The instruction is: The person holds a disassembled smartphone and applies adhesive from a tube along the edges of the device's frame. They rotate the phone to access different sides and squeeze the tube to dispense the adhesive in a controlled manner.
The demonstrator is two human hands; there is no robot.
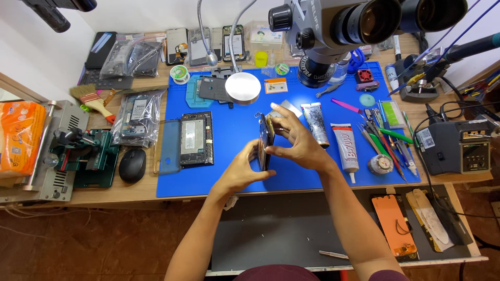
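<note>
Both hands close on a dark phone (265,143) held on edge above the blue mat (229,177), the left hand (244,169) gripping from below, the right hand (297,138) pinching its upper side, beside two glue tubes (333,132).

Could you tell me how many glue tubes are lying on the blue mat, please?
2: a grey tube just right of the right hand, and a white tube beside it, further right. Others may be hidden.

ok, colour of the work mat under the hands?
Blue. The work mat shows best in the head view, lying beneath both hands and the phone they hold.
</note>
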